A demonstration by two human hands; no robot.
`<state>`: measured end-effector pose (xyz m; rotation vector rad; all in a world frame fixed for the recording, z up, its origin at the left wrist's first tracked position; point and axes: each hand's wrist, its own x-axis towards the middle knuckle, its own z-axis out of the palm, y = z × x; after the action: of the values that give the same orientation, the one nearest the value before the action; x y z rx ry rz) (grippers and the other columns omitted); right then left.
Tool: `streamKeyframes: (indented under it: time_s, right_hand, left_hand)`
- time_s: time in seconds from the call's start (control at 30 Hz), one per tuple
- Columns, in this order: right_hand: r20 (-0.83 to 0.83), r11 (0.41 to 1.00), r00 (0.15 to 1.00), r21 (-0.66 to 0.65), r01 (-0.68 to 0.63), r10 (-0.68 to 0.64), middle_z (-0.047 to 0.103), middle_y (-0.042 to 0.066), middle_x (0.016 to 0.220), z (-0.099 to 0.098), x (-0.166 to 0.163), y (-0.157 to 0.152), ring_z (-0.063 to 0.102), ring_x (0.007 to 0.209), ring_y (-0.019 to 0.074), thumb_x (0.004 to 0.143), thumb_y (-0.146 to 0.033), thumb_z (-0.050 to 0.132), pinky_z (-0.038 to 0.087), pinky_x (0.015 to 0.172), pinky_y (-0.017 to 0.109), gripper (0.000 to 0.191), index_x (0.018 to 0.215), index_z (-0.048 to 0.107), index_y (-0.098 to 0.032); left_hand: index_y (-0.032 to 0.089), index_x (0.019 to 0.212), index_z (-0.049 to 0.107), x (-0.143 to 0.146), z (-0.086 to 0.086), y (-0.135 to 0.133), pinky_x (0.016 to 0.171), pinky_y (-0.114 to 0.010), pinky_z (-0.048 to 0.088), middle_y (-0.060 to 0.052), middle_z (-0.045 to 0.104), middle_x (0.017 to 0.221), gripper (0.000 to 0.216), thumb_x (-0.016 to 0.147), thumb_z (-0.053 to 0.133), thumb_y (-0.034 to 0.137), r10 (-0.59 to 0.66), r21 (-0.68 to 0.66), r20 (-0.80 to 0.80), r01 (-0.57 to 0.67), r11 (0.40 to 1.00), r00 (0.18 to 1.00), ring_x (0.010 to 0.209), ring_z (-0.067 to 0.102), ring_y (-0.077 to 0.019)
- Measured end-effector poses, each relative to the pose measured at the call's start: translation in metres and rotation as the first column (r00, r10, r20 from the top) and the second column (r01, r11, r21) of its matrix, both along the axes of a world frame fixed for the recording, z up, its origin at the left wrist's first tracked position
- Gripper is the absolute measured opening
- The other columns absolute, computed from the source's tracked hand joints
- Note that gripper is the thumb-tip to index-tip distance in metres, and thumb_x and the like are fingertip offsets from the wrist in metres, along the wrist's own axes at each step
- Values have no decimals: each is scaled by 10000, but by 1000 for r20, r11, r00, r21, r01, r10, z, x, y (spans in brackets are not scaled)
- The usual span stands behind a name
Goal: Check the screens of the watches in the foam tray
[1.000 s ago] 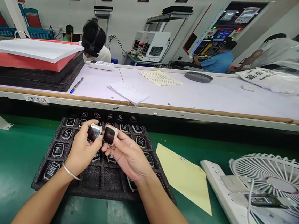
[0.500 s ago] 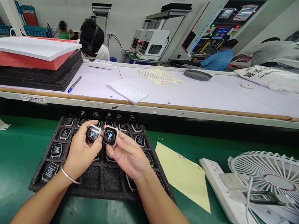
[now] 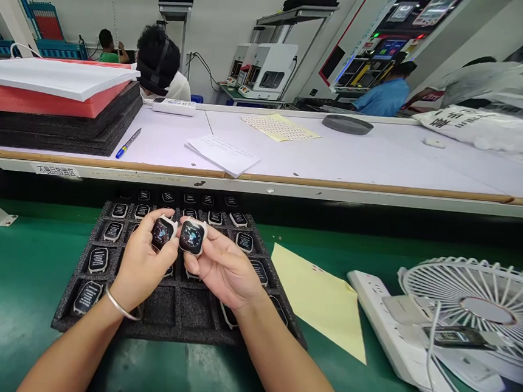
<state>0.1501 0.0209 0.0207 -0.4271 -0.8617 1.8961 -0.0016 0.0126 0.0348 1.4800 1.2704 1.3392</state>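
Between the thumb and fingers of my left hand (image 3: pixel 144 265) is a smartwatch case (image 3: pixel 163 233) without a strap, its screen lit with a dial. My right hand (image 3: pixel 228 266) pinches a second smartwatch case (image 3: pixel 192 237), also showing a lit dial. The two cases are side by side, screens towards me, just above a black foam tray (image 3: pixel 158 331). Several more watch cases, such as one at the near left (image 3: pixel 88 298), sit in the tray's compartments with lines of white text on their screens. Two near compartments hold nothing. My forearms and hands hide part of the tray.
Right of the tray lie a yellow sheet (image 3: pixel 320 305), a white power strip (image 3: pixel 396 330) and a white fan (image 3: pixel 485 301). A raised white shelf (image 3: pixel 360 162) behind carries papers (image 3: pixel 223 155), a pen (image 3: pixel 129 143) and stacked foam (image 3: pixel 56 132). Co-workers sit beyond.
Both hands still hold the two watch cases, almost in the same place. The left case looks slightly turned, and the whole view has shifted a little.
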Motion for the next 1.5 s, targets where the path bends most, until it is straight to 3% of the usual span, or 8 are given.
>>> streamKeyframes:
  time_s: [0.23, 1.03, 1.5]
  right_hand:
    - [-49, 1000, 998, 2, -31, 32, 637, 16, 874, 2, 1, -2, 572, 596, 88, 772, -284, 774, 432, 582, 232, 355, 1107, 701, -192]
    - [-11, 1000, 1000, 10, -22, 22, 673, 63, 1020, 3, 2, -2, 552, 601, 96, 777, -308, 762, 445, 588, 257, 364, 1113, 679, -196]
    - [24, 1000, 1000, -5, 2, -2, 618, 18, 807, 4, 2, -3, 516, 587, 115, 771, -316, 755, 424, 587, 275, 386, 1123, 662, -189]
  left_hand:
    - [165, 1158, 555, 0, 3, -3, 760, -284, 498, -45, 643, 967, 409, 768, 620, 270, -28, -2, 27, 28, 1000, 999, 884, 624, -172]
    - [160, 1164, 560, -1, 3, -4, 764, -279, 506, -42, 651, 949, 405, 777, 623, 259, -52, 9, 37, 52, 999, 998, 867, 627, -165]
    - [162, 1158, 569, 1, 5, -3, 785, -274, 507, -41, 658, 956, 403, 771, 633, 255, -56, -6, 61, 56, 998, 997, 867, 633, -161]
